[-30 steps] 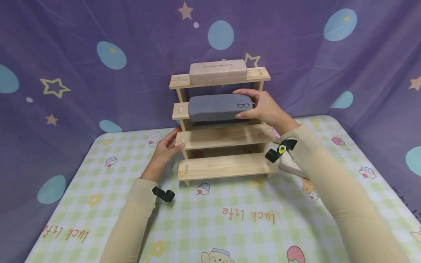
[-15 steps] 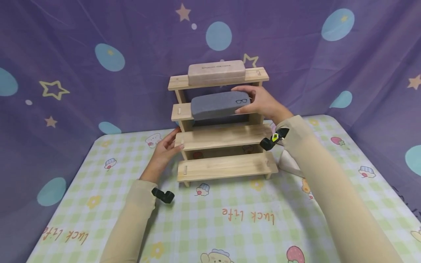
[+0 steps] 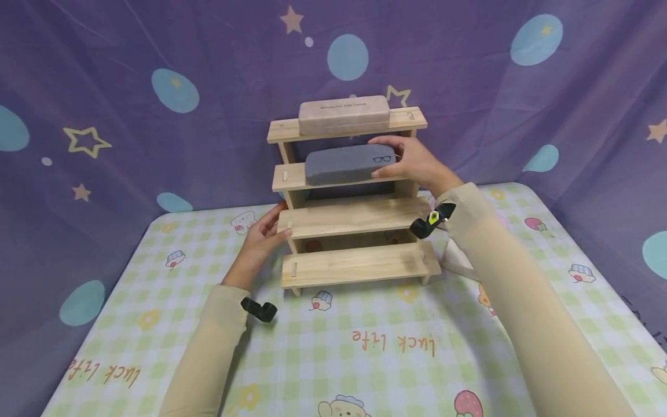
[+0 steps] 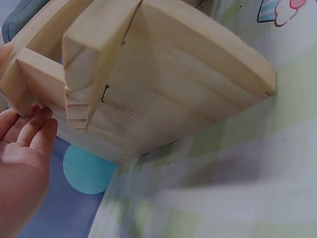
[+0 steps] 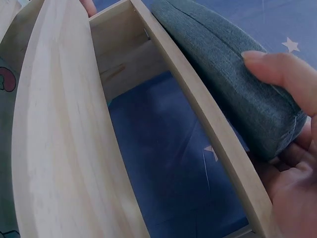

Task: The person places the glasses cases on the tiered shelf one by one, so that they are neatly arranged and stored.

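In the head view my right hand point(image 3: 417, 164) grips the right end of a blue-grey glasses case point(image 3: 344, 165), its front marked with a small pair of glasses. The case lies along the second board from the top of a wooden tiered rack point(image 3: 359, 266). The right wrist view shows the denim-like case point(image 5: 223, 64) with my thumb on one face and fingers round its end; whether its whole underside touches the board I cannot tell. My left hand point(image 3: 260, 240) holds the left end of the third board, thumb on top, fingers point(image 4: 37, 126) under and behind it.
A beige case point(image 3: 344, 116) with dark lettering sits on the rack's top board. Right of the rack, a pale object point(image 3: 458, 258) lies partly hidden by my right sleeve. A checked tablecloth point(image 3: 312, 370) covers the table, and a purple curtain point(image 3: 234, 46) hangs close behind.
My right hand has raised and shifted the glasses case slightly right and back on its board; its motion slows in the last half second. My left hand stays on the rack.
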{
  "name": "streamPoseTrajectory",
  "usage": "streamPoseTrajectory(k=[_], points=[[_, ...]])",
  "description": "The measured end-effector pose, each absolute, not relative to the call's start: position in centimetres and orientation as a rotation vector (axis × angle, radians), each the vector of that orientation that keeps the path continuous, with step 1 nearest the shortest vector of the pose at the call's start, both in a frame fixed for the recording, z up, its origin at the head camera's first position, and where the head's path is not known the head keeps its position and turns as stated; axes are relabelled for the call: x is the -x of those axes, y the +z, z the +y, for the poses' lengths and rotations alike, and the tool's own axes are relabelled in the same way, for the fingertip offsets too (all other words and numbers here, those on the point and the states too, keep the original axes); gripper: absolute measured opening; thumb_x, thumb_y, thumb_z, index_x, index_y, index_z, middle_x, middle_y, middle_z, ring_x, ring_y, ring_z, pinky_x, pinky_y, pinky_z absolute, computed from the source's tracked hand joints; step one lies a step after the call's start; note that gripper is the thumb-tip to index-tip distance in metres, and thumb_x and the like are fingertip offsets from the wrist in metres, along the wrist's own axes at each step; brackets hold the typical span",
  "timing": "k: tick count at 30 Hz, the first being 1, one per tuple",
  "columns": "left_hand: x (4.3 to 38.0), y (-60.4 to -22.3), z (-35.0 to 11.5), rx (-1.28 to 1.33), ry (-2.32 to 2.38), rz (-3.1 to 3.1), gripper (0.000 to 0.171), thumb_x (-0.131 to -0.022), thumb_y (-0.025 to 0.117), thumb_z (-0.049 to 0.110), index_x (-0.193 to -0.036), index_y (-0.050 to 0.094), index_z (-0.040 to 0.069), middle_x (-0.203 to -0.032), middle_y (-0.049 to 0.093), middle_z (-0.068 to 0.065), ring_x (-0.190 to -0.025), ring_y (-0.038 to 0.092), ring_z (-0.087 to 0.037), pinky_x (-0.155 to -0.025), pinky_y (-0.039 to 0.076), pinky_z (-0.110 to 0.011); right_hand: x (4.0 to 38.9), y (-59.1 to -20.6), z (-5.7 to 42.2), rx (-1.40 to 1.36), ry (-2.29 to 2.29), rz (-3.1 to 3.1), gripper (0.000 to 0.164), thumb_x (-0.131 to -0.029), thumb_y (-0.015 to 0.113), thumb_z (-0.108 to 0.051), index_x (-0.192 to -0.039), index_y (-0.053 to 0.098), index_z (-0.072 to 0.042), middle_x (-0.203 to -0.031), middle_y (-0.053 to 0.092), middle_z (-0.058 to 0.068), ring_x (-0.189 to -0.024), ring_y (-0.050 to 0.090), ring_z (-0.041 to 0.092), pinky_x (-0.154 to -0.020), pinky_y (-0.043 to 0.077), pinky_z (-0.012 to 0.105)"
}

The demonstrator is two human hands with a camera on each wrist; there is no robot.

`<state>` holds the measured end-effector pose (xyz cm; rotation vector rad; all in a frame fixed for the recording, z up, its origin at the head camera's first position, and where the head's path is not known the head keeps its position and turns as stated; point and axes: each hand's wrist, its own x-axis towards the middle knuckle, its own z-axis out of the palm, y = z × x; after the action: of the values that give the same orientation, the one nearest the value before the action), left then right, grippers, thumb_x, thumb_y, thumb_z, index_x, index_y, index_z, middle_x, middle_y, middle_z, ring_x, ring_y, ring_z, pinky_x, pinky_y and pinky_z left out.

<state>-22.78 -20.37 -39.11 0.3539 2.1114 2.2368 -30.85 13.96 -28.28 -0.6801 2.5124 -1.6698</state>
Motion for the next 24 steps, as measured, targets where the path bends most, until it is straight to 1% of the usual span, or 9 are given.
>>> streamPoseTrajectory(k=[4,7,10,15,19,24], points=[[22.9,-39.2,-20.4,-0.359,2.240,2.107,0.067,-0.086,0.055,-0.009,-0.147,0.027,0.000,-0.149,0.031,-0.020,-0.119,0.049,-0.010,-0.093,0.046,-0.018,31.0,-28.2,14.1,0.648,-1.651,2.470,0.070,-0.073,0.079,-0.010,-0.137,0.049,-0.010,-0.137,0.046,0.004,-0.092,0.039,0.015,-0.079,0.036,0.026],[22.9,-39.3,-20.4,-0.370,2.241,2.105,0.067,-0.087,0.055,-0.009,-0.147,0.027,0.000,-0.149,0.031,-0.020,-0.121,0.049,-0.012,-0.094,0.046,-0.019,31.1,-28.1,14.2,0.637,-1.632,2.433,0.072,-0.075,0.077,-0.011,-0.140,0.046,-0.011,-0.143,0.039,0.003,-0.104,0.036,0.016,-0.087,0.034,0.027],[22.9,-39.2,-20.3,-0.373,2.236,2.106,0.068,-0.087,0.055,-0.008,-0.147,0.026,0.001,-0.149,0.031,-0.020,-0.125,0.046,-0.016,-0.095,0.045,-0.019,31.1,-27.9,14.1,0.630,-1.602,2.428,0.073,-0.076,0.077,-0.012,-0.141,0.043,-0.012,-0.143,0.037,0.003,-0.106,0.036,0.016,-0.091,0.034,0.028],[22.8,-39.2,-20.4,-0.359,2.232,2.112,0.068,-0.087,0.054,-0.008,-0.148,0.025,0.001,-0.150,0.030,-0.020,-0.128,0.044,-0.018,-0.095,0.045,-0.018,30.9,-27.7,13.8,0.608,-1.610,2.417,0.075,-0.076,0.077,-0.009,-0.143,0.041,-0.011,-0.133,0.047,0.007,-0.106,0.043,0.014,-0.093,0.039,0.028],[22.9,-39.2,-20.4,-0.352,2.230,2.122,0.067,-0.087,0.054,-0.009,-0.147,0.025,0.000,-0.150,0.029,-0.020,-0.127,0.044,-0.017,-0.094,0.045,-0.017,30.7,-27.7,13.4,0.578,-1.606,2.431,0.076,-0.077,0.076,-0.008,-0.144,0.040,-0.011,-0.126,0.052,0.010,-0.105,0.048,0.016,-0.092,0.042,0.029],[22.9,-39.2,-20.4,-0.357,2.232,2.128,0.068,-0.087,0.054,-0.009,-0.147,0.025,0.000,-0.150,0.029,-0.021,-0.128,0.044,-0.017,-0.094,0.045,-0.017,30.6,-27.7,13.1,0.565,-1.625,2.431,0.076,-0.077,0.075,-0.005,-0.144,0.039,-0.009,-0.125,0.053,0.013,-0.104,0.050,0.018,-0.089,0.044,0.028]])
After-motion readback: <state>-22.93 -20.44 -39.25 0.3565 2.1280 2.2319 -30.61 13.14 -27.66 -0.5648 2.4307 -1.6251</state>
